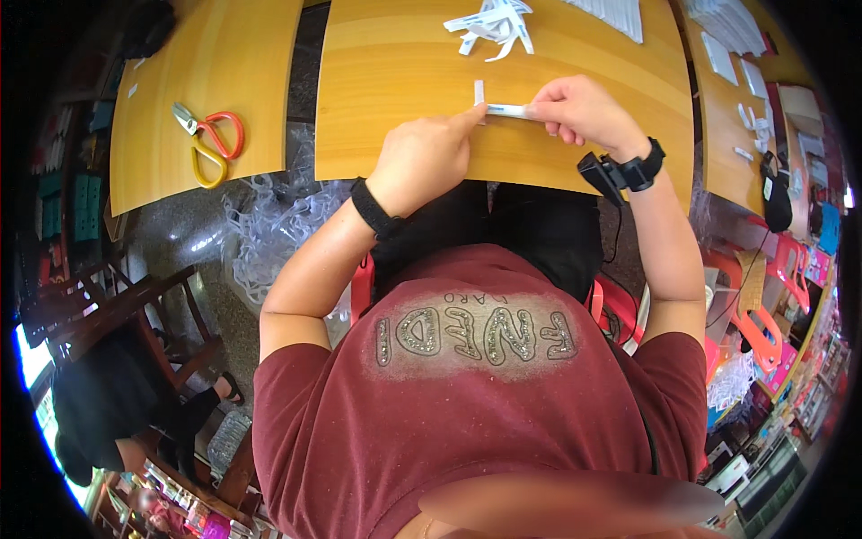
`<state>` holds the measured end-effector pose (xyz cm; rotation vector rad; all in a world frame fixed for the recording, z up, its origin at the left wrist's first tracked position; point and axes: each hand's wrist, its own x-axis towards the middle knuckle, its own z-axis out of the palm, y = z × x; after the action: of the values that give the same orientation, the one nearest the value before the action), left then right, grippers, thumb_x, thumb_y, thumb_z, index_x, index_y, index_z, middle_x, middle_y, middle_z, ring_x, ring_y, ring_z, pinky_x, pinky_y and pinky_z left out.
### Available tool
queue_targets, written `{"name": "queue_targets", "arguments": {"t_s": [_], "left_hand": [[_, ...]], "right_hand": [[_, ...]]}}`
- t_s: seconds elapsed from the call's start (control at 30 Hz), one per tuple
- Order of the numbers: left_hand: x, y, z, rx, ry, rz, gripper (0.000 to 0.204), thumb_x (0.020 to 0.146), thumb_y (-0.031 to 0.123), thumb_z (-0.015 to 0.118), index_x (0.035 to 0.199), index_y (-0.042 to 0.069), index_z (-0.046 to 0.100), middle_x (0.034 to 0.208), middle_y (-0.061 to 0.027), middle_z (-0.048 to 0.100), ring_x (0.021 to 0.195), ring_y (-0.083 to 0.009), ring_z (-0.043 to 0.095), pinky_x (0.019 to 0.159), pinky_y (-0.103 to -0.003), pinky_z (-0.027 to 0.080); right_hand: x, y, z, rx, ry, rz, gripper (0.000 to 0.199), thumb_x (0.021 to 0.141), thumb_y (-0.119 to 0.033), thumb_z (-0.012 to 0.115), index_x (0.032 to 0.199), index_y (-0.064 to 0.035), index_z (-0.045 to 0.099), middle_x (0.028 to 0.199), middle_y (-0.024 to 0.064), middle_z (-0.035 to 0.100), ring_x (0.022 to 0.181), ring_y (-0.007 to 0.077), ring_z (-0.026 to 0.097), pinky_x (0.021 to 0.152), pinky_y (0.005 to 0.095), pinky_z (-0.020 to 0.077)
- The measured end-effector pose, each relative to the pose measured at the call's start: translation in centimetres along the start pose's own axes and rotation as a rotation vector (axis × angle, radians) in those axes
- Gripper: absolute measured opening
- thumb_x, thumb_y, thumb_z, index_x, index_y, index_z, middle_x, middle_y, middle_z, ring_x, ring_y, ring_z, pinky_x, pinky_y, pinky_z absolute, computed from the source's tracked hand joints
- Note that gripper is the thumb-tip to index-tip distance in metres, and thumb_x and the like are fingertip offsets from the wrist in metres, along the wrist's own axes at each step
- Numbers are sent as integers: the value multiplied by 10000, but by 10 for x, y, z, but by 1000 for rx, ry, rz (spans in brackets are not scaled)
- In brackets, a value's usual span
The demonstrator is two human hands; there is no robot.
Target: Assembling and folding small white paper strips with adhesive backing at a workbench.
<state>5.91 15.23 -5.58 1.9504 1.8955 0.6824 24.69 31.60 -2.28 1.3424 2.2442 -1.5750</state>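
Observation:
Over the table (386,54) my right hand (585,110) pinches the right end of a narrow white strip (508,111) with blue print, between thumb and fingertips. My left hand (424,151) has its index fingertip at the strip's left end, with the fingers drawn together; what lies under that fingertip is hidden. A second short white strip (479,92) lies on the wood, crosswise to the first, partly covered by my left fingertip. Beyond my hands sits a loose pile of white strips (494,25), some curled.
Scissors (208,139) with red and yellow handles lie on the left table. A stack of white strips (612,16) is at the far right edge. More white pieces rest on the right table (732,148). Clear plastic ribbon (274,229) is heaped on the floor.

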Motion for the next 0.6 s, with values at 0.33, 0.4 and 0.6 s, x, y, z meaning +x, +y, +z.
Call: {"name": "queue_targets", "arguments": {"t_s": [0.33,0.4,0.6], "left_hand": [[2,-1,-1,31,-8,0,373,917,130,539,1270,163,655,778,-172,675,707,-361,661,645,-471,529],[2,0,-2,25,-11,1,373,915,130,541,1269,163,656,775,-174,674,706,-362,660,645,-472,528],[1,-2,0,22,18,14,361,919,136,547,1262,154,660,738,-175,651,674,-346,649,627,-460,517]], "right_hand": [[-15,25,-23,74,27,54,223,909,-237,697,815,-39,659,640,-25,607,465,28,518,420,175,392],[-16,27,-22,32,48,58,244,903,-252,706,786,-47,643,625,-28,597,460,27,512,417,175,381],[-16,27,-23,-89,90,46,319,873,-336,747,735,-72,634,580,-9,587,430,57,498,408,219,394]]}}
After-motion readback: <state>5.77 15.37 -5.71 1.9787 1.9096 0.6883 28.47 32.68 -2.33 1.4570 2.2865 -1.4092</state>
